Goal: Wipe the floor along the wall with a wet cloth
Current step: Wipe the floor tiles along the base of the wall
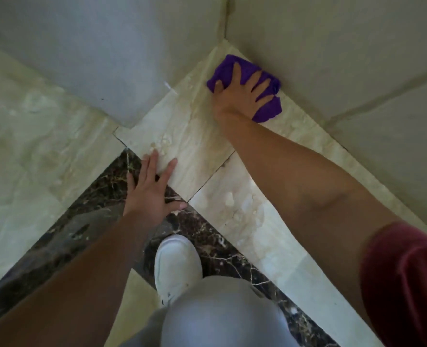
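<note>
Head view puts the purple cloth (pixel 265 106) at about 1 o'clock from where I watch, bunched on the pale floor strip (pixel 182 136) right against the wall (pixel 332 58). Its long axis runs from 11 o'clock to 5 o'clock, parallel to the wall's base. I see the right hand (pixel 240 96) pressed flat on top of it, fingers (pixel 256 80) spread wide and pointing toward 1 o'clock, cloth showing between and beyond them. The left hand (pixel 152 189) lies well apart at 7 o'clock of the cloth, palm down, fingers splayed, empty, straddling the pale strip and the dark marble band (pixel 87 204). Whether the cloth is wet I can't judge; the picture is soft. A white shoe (pixel 177 266) stands at 6 o'clock.
</note>
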Demonstrator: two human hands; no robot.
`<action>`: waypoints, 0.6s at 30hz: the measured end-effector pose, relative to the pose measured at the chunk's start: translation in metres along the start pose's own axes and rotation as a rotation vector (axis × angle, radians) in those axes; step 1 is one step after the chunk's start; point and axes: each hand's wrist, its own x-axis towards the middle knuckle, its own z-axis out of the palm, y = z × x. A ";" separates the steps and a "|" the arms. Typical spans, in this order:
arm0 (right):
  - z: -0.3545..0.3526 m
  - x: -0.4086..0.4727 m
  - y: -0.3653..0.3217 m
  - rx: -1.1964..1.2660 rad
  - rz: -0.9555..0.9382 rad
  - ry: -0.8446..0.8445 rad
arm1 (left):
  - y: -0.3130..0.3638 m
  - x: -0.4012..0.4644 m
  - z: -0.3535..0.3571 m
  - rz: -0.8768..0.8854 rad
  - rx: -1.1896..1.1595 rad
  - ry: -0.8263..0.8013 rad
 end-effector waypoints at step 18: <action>-0.031 0.047 0.006 -0.149 -0.580 -0.066 | 0.011 -0.007 -0.004 -0.065 -0.118 0.093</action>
